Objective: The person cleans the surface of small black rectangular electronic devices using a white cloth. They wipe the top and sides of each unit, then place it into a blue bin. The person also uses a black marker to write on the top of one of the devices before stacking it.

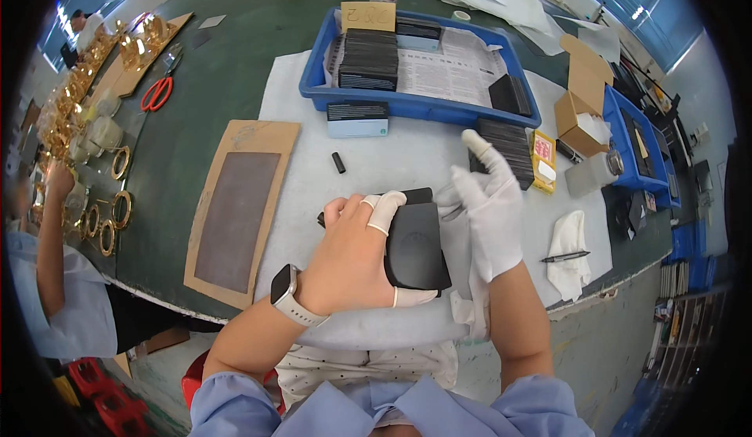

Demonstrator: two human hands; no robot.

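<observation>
My left hand (348, 261), with pale finger cots on some fingertips and a watch at the wrist, is closed around a flat black rectangular case (413, 241) with rounded corners. Another black edge shows behind it, so I cannot tell whether it is one piece or several. Just right of the case is my right hand (489, 210) in a white glove, a cot on its raised index finger. Its fingers are apart and slightly blurred, and nothing shows in them. White fabric (470, 312) hangs by the right wrist. A small black cap (338, 162) lies beyond my left hand.
A blue tray (423, 108) with stacked black pieces stands ahead; a light-blue box (357, 120) sits before it. More black pieces (505, 151) and a yellow box (543, 163) are right. Cardboard with a grey sheet (237, 218) lies left. A pen (565, 257) rests on cloth. Someone works far left.
</observation>
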